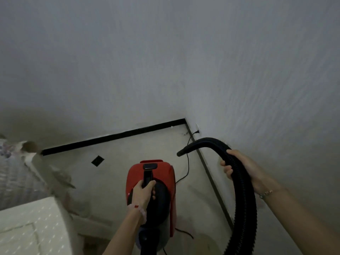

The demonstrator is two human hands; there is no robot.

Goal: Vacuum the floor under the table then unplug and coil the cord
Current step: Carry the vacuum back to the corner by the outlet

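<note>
A red and black canister vacuum [165, 173] hangs in the lower middle of the view, above a pale floor. My left hand [144, 193] is closed around its black carry handle. My right hand [239, 167] grips the black ribbed hose [244, 196], which arcs up and left to a black nozzle [185, 150] pointing toward the room corner. A thin black cord [188, 162] runs from the vacuum across the floor to a plug [196, 132] in a socket low on the right wall.
White walls meet at a corner with a black baseboard [110, 138] along the far wall. A small black square [97, 160] lies on the floor. A white patterned surface [27, 227] and bedding [12, 172] fill the lower left.
</note>
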